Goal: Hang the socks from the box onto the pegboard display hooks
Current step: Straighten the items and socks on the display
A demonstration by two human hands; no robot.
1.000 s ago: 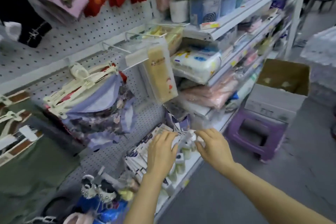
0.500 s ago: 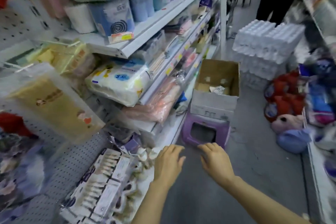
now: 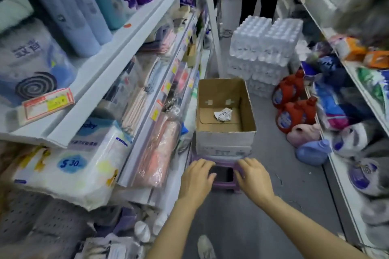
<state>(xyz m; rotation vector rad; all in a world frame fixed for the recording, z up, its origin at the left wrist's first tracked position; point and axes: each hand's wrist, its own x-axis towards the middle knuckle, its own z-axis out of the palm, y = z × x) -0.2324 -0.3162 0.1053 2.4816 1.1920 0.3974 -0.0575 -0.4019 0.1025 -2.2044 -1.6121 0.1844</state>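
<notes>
Both our hands, left hand point(image 3: 197, 176) and right hand point(image 3: 253, 176), hover spread and empty near the box point(image 3: 225, 136), where one flat, light sock pack point(image 3: 223, 114) lies; we'd pinch its card edge.

box point(image 3: 225, 139): open cardboard, upright on purple stool point(image 3: 223, 187) | socks point(image 3: 223, 114): one white packet on box floor
</notes>
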